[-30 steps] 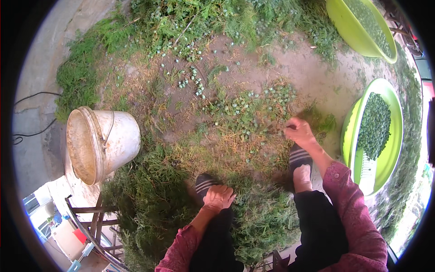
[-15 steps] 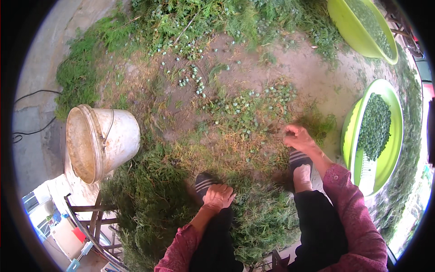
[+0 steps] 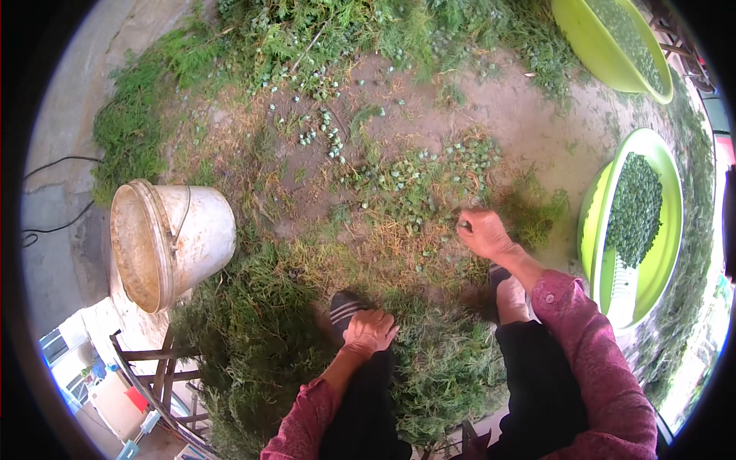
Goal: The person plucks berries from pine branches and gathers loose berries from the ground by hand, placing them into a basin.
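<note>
My right hand [image 3: 484,233] hovers over the ground just beyond my right foot. Its fingers are curled together, and whatever they may hold is too small to make out. Below and around it lie small blue-green cones [image 3: 469,158] scattered among dry yellow-brown needles [image 3: 399,234]. My left hand [image 3: 370,331] rests on my left leg, fingers lying flat with nothing in them. To the right stands a lime-green basin [image 3: 586,230] with a heap of green cones [image 3: 635,211] and a white ridged panel [image 3: 622,291] inside.
An old white bucket [image 3: 203,230] lies on its side at left. Leafy conifer branches [image 3: 330,34] are piled at the far side, with more cut sprigs [image 3: 253,345] by my feet. Another green basin [image 3: 594,46] holds cones at far right. A black cable [image 3: 61,159] crosses the concrete.
My right hand has moved a little left and nearer the cones, its fingers now curled in more tightly. The left hand stays put on the leg.
</note>
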Available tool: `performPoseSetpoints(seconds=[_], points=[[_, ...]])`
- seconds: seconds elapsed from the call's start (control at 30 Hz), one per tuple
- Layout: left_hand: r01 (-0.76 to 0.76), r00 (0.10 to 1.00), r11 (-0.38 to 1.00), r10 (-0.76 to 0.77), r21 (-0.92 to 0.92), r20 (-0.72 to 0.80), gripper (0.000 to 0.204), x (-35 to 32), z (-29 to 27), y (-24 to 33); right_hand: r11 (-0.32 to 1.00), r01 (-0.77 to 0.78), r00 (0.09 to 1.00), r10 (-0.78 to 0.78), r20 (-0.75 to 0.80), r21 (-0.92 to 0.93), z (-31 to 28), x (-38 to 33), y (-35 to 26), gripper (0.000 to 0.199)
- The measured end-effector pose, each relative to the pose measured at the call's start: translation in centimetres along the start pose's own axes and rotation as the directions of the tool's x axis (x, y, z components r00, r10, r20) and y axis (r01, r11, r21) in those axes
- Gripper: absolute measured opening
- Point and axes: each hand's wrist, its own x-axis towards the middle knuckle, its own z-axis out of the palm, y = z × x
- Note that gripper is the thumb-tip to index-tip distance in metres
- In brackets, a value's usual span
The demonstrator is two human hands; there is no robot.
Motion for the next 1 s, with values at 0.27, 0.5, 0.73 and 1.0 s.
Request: performPoseSetpoints(seconds=[0.27, 0.5, 0.73, 1.0], points=[[-0.033, 0.999, 0.999, 0.034, 0.014, -0.035, 0.025, -0.3, 0.6, -0.5, 0.154, -0.612, 0.791, 0.105, 0.603, 0.776, -4.0, -0.5, 0.6, 0.016], [-0.057, 0.998, 0.998, 0.058, 0.016, -0.035, 0.025, 0.0, 0.4, -0.3, 0.774, -0.295, 0.956, 0.232, 0.182, 0.561, -0.8, 3.4, -0.6, 0.014], [-0.053, 0.997, 0.999, 0.053, -0.005, -0.051, 0.025, -0.2, 0.8, -0.6, 0.915, -0.158, 0.986, 0.129, 0.102, 0.37, -0.1, 2.1, -0.6, 0.015], [-0.013, 1.0, 0.999, 0.013, 0.049, -0.005, 0.025, -0.5, 0.5, -0.5, 0.173, -0.604, 0.797, 0.163, 0.582, 0.778, -3.5, 0.6, 0.4, 0.011]])
